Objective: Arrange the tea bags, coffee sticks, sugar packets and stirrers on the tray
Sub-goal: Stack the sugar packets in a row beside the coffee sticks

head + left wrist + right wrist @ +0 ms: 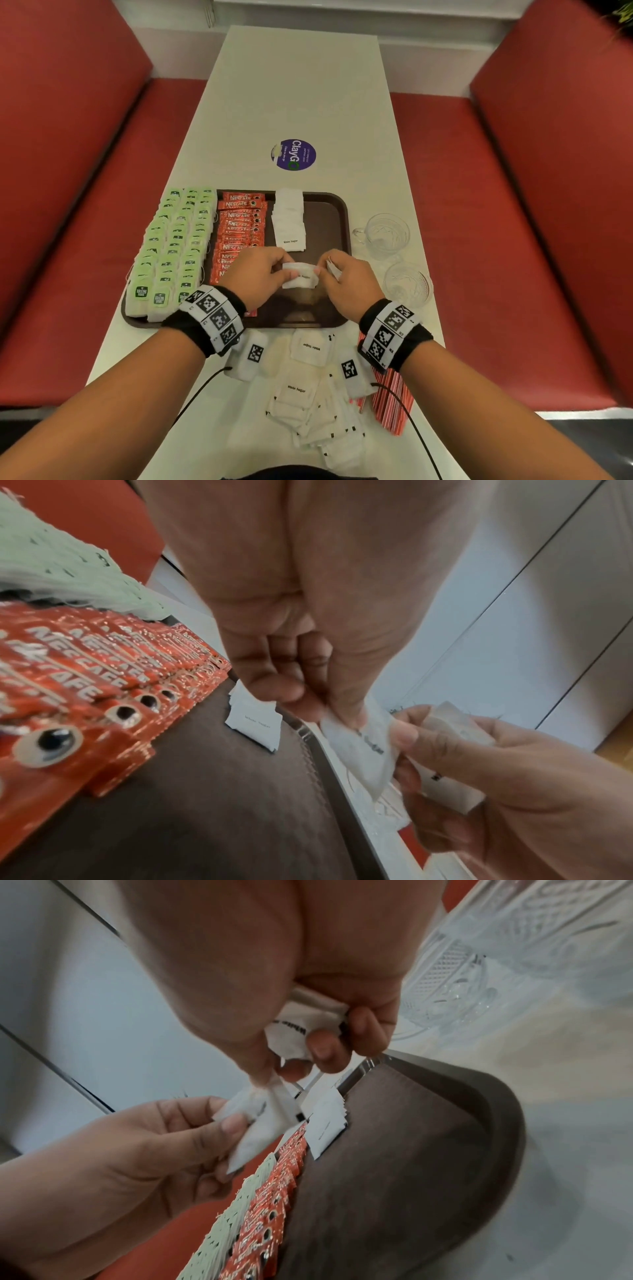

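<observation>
On the brown tray (329, 219), green tea bags (171, 246) fill the left side. Beside them run red coffee sticks (239, 233) and a row of white sugar packets (289, 219). Both hands hover over the tray's near half. My left hand (287, 271) pinches one end of a sugar packet (300, 277). My right hand (320, 271) pinches the other end. The right hand also holds a few more packets (294, 1026) tucked in its curled fingers. Loose sugar packets (308, 394) and red stirrers (390, 401) lie on the table in front of the tray.
Two glass cups (387, 236) (407, 284) stand just right of the tray. A round purple sticker (294, 155) marks the white table (291, 85) farther back. Red bench seats (513, 205) flank the table on both sides.
</observation>
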The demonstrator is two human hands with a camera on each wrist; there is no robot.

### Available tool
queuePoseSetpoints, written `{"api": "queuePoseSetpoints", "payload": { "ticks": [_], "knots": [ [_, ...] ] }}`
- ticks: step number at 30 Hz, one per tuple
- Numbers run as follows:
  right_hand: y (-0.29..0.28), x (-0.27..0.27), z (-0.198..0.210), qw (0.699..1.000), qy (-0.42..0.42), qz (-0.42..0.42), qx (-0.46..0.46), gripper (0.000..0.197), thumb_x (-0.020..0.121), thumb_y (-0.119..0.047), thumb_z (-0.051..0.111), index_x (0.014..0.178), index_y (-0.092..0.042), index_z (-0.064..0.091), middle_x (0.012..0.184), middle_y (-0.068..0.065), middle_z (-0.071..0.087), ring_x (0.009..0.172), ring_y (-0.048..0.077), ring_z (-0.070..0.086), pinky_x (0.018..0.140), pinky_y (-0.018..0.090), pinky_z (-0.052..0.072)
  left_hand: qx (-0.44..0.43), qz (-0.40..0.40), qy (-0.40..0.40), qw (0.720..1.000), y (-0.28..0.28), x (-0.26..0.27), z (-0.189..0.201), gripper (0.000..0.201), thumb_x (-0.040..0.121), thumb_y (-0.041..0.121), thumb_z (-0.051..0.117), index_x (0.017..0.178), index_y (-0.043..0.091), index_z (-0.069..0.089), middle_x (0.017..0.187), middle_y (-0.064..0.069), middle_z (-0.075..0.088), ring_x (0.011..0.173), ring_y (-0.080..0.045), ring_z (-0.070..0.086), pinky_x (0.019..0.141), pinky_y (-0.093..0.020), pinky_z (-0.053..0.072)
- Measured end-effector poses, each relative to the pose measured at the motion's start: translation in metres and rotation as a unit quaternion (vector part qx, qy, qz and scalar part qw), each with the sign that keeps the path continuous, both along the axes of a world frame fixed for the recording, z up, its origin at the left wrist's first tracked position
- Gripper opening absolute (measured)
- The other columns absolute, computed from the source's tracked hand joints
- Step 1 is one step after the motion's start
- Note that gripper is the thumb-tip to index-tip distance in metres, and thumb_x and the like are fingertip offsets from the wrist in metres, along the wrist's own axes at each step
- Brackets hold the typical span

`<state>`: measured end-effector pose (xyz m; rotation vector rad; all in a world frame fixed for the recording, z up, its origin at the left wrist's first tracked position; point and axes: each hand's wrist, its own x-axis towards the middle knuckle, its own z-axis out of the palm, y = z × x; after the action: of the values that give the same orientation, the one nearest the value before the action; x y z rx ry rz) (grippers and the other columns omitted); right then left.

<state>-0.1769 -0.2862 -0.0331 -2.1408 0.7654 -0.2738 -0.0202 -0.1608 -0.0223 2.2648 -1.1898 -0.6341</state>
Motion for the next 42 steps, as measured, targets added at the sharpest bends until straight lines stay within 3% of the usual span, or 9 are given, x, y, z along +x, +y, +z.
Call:
{"api": "queuePoseSetpoints", "payload": {
  "ticks": [3,8,15,20,23,28,32,37,42],
  "knots": [
    [-0.003,0.001,0.004,0.998,0.009,-0.006,0.06,0.019,0.101,-0.026,0.049,0.119,-0.02,0.051,0.11,-0.002,0.061,0.093,0.015,0.059,0.076,0.028,0.048,0.037,0.065,-0.033,0.997,-0.022,0.021,-0.011,0.016,0.092,0.032,0.07,0.103,0.021,0.069,0.09,0.005,0.067,0.084,-0.015,0.062,0.074,-0.03,0.049],
    [-0.004,0.0,0.003,0.994,0.029,0.023,0.107,0.021,0.097,-0.015,0.041,0.116,-0.022,0.048,0.095,-0.002,0.068,0.073,0.018,0.063,0.068,0.031,0.051,0.075,0.111,-0.036,0.99,-0.052,0.045,-0.024,0.026,0.09,0.032,0.071,0.109,0.014,0.069,0.102,-0.004,0.069,0.095,-0.024,0.063,0.085,-0.034,0.05],
    [-0.006,-0.002,0.005,0.983,0.027,0.03,0.177,0.019,0.107,-0.018,0.036,0.119,-0.017,0.05,0.102,0.001,0.073,0.069,0.023,0.073,0.064,0.029,0.061,0.168,0.075,-0.1,0.978,-0.068,0.049,-0.031,0.042,0.09,0.042,0.068,0.115,0.009,0.064,0.114,-0.009,0.066,0.105,-0.03,0.062,0.084,-0.037,0.049],
    [-0.009,-0.004,0.009,0.99,0.054,0.057,0.115,0.016,0.108,-0.025,0.036,0.114,-0.018,0.048,0.062,-0.028,0.064,0.05,0.015,0.064,0.049,0.023,0.051,0.159,0.117,-0.092,0.976,-0.072,0.049,-0.033,0.063,0.086,0.042,0.072,0.129,0.005,0.044,0.12,-0.014,0.061,0.108,-0.034,0.062,0.083,-0.037,0.046],
    [-0.011,-0.004,0.006,0.992,0.047,0.038,0.109,0.014,0.107,-0.026,0.04,0.112,-0.017,0.05,0.063,-0.02,0.06,0.058,0.002,0.059,0.055,0.023,0.048,0.112,0.128,-0.09,0.981,-0.079,0.042,-0.031,0.064,0.087,0.045,0.069,0.13,0.006,0.042,0.12,-0.013,0.06,0.107,-0.034,0.062,0.081,-0.035,0.045],
    [-0.011,-0.002,-0.001,0.993,0.056,0.042,0.094,0.015,0.106,-0.03,0.042,0.112,-0.019,0.051,0.081,-0.008,0.061,0.07,0.017,0.062,0.068,0.042,0.059,0.122,0.114,-0.104,0.98,-0.095,0.03,-0.036,0.074,0.081,0.052,0.072,0.133,0.008,0.043,0.129,-0.015,0.048,0.111,-0.032,0.058,0.088,-0.039,0.049],
    [-0.012,-0.002,0.0,0.994,0.059,0.04,0.083,0.015,0.104,-0.032,0.046,0.113,-0.021,0.052,0.086,0.003,0.065,0.064,0.021,0.064,0.066,0.044,0.059,0.171,0.094,-0.11,0.975,-0.1,0.031,-0.041,0.07,0.081,0.049,0.072,0.133,0.009,0.045,0.135,-0.017,0.042,0.11,-0.034,0.058,0.089,-0.039,0.049],
    [-0.014,-0.003,0.006,0.993,0.061,0.034,0.097,0.02,0.104,-0.034,0.047,0.108,-0.017,0.056,0.082,0.008,0.07,0.051,0.021,0.067,0.057,0.033,0.057,0.191,0.072,-0.127,0.971,-0.099,0.032,-0.039,0.067,0.086,0.054,0.065,0.132,0.008,0.048,0.135,-0.018,0.043,0.112,-0.033,0.057,0.09,-0.039,0.048],
    [-0.013,-0.001,0.001,0.989,0.037,0.016,0.143,0.026,0.106,-0.036,0.043,0.105,-0.016,0.058,0.076,0.005,0.073,0.048,0.013,0.063,0.046,0.033,0.051,0.073,0.041,-0.094,0.992,-0.087,0.028,-0.019,0.04,0.094,0.056,0.055,0.108,0.019,0.061,0.112,-0.003,0.054,0.096,-0.021,0.057,0.081,-0.034,0.047]
  ]
}}
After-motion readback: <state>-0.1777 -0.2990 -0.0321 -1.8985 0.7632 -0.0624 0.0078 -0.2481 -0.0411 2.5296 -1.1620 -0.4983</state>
